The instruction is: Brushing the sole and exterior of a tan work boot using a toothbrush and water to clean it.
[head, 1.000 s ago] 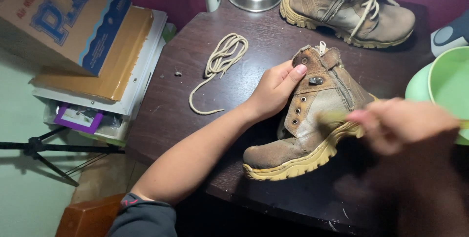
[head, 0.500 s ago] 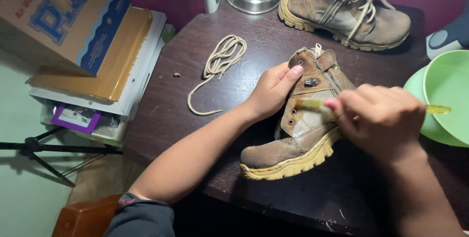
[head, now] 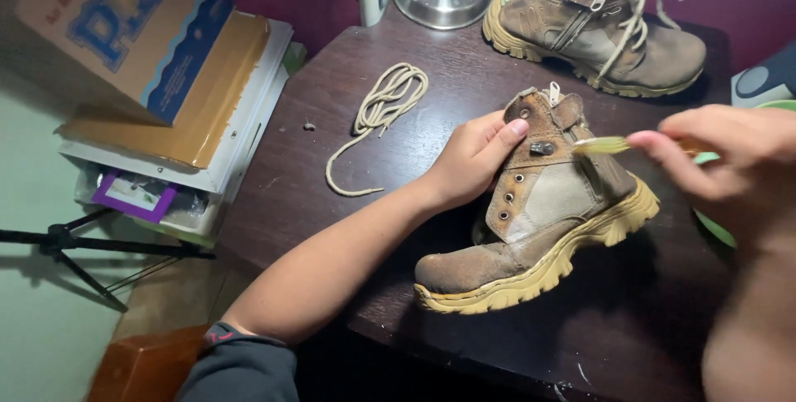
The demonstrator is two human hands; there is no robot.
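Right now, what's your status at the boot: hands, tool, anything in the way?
Left hand steadies unlaced boot at its collar. Right hand holds small yellow brush against the upper. Loose lace lies clear to the side.

Left hand (head: 473, 162) at end of outstretched bare forearm, fingers curled in grip, thumb extended. Right hand (head: 730, 162) raised, fingers pinched together.

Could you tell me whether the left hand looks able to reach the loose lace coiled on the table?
Probably yes: the left hand holds the unlaced boot, and only bare table lies between it and the lace.
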